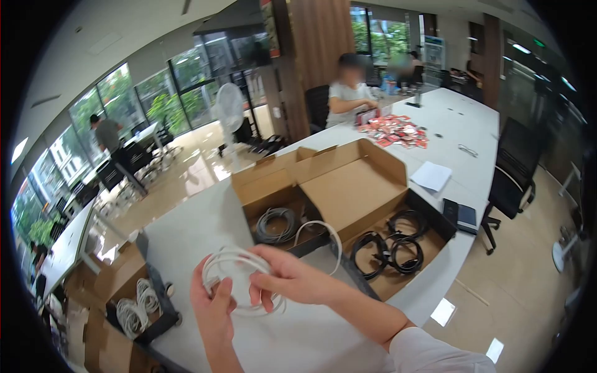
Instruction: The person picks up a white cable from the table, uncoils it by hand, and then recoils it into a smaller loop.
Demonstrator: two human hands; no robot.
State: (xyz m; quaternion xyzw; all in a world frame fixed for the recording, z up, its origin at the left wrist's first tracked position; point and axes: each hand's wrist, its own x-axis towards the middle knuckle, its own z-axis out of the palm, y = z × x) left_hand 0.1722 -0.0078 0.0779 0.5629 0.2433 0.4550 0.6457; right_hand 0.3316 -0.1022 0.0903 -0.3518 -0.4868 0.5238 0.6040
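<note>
A white cable [233, 253] is wound into a loose coil between my hands, above the white table. My left hand [212, 304] grips the coil's left side, thumb over the strands. My right hand [283, 273] is closed around the coil's right side, fingers curled inward. From the coil, one strand arcs up and right past the open cardboard box [249, 214] that has a coiled grey cable [275, 225] in it. Right of that, a second open box [429, 252] contains several coiled black cables [407, 258]. The cable's ends cannot be made out.
At the lower left, another open box [163, 323] has coiled white cables [138, 308] in it. Farther along the table [463, 124] lie a heap of red-and-white packets [398, 130], white paper [431, 176] and a dark notebook [460, 216]. A seated person [348, 99] handles packets there.
</note>
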